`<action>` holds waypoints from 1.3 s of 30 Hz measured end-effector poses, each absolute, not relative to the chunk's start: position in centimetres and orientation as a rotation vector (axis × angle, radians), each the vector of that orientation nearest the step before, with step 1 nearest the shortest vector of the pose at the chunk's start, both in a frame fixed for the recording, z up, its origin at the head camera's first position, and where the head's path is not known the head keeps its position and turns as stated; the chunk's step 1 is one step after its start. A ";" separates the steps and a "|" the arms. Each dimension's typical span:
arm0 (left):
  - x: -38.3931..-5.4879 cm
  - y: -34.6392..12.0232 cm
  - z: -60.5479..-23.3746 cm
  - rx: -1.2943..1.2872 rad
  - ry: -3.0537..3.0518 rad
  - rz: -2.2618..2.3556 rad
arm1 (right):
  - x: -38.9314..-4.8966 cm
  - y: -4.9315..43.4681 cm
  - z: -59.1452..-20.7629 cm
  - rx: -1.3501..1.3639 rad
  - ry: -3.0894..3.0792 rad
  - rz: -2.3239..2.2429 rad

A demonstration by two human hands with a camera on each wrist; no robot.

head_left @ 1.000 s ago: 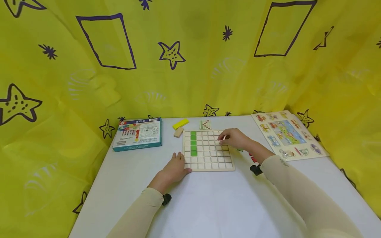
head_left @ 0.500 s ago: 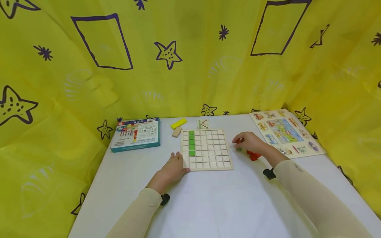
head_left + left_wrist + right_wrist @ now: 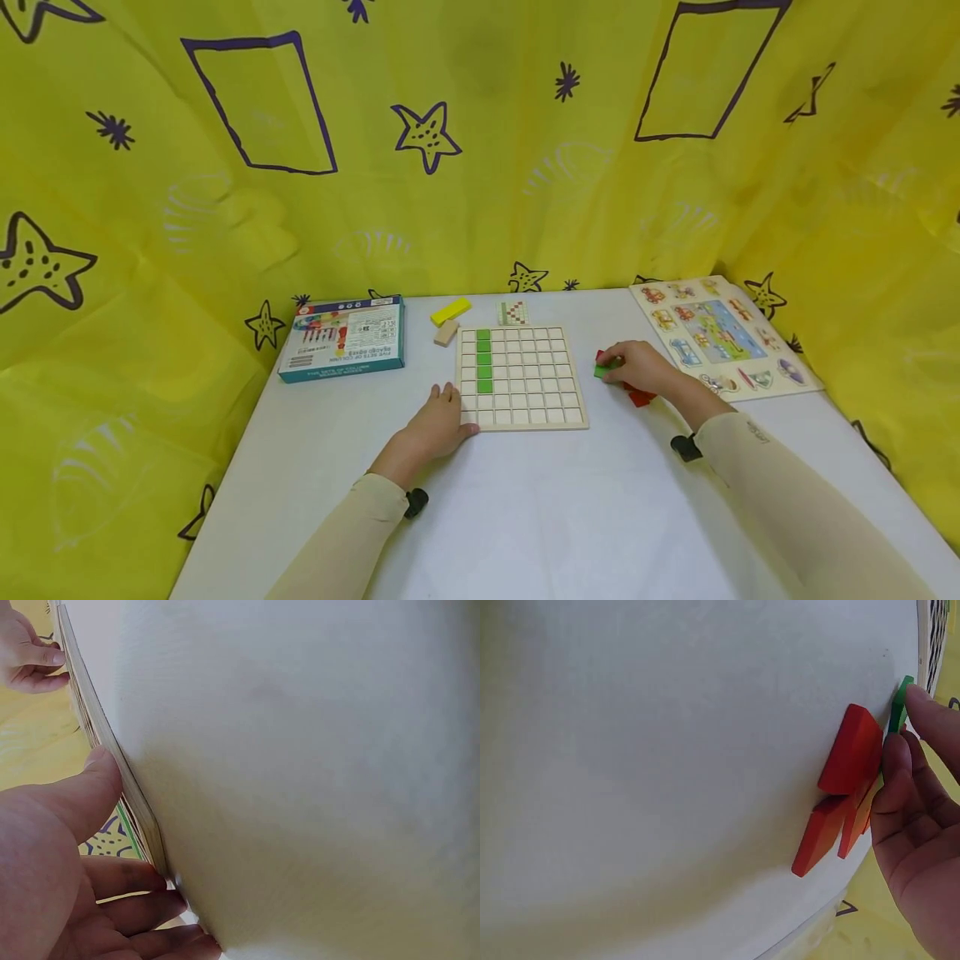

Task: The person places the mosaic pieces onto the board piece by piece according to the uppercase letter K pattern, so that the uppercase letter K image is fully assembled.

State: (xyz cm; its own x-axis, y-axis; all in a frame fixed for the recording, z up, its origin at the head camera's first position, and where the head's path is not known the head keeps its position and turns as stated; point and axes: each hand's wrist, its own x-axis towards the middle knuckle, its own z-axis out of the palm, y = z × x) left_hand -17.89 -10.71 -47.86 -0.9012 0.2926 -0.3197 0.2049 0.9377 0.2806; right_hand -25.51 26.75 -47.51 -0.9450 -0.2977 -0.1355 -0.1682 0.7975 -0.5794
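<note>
A square wooden grid board (image 3: 528,379) lies on the table, with several green tiles (image 3: 483,360) in a column near its left side. My left hand (image 3: 433,423) holds the board's near left corner; in the left wrist view the thumb (image 3: 101,776) is on the near edge and the fingers lie round the corner. To the right of the board, my right hand (image 3: 641,367) pinches a green tile (image 3: 901,703) between thumb and fingertips. Loose red tiles (image 3: 853,754) lie beside and partly under that hand.
A small pattern card (image 3: 513,313) lies behind the board. Yellow (image 3: 451,312) and plain wooden (image 3: 446,333) blocks are at its far left. A flat box (image 3: 342,337) sits to the left, a picture puzzle (image 3: 723,333) to the right. A yellow curtain (image 3: 480,208) hangs behind.
My right hand has moved from over the board's right columns to the loose tiles on the right and now pinches a green tile. The left hand stays at the board's corner.
</note>
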 end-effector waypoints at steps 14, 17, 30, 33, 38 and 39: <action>-18.0 -10.7 -47.9 0.385 2.741 0.341 | -25.1 26.0 -47.8 -0.421 2.816 -0.844; -17.9 -10.7 -47.7 0.384 2.742 0.345 | -25.1 25.9 -47.9 -0.434 2.815 -0.873; -17.7 -10.6 -47.4 0.357 2.725 0.372 | -25.3 24.5 -46.5 -0.434 2.722 -1.014; -17.8 -10.6 -47.6 0.342 2.721 0.367 | -25.7 23.4 -46.0 -0.434 2.678 -1.030; -17.7 -10.6 -47.5 0.336 2.717 0.372 | -26.2 21.4 -45.4 -0.457 2.638 -1.046; -17.7 -10.6 -47.5 0.337 2.716 0.374 | -26.3 21.0 -45.3 -0.469 2.631 -1.049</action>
State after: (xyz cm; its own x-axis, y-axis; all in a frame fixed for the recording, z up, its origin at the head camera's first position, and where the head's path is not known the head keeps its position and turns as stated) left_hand -17.67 -10.61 -47.49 -0.9001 0.2817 -0.3323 0.1815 0.9360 0.3017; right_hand -26.29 20.95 -45.29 -0.9111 -0.3918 -0.1278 -0.1962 0.6852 -0.7015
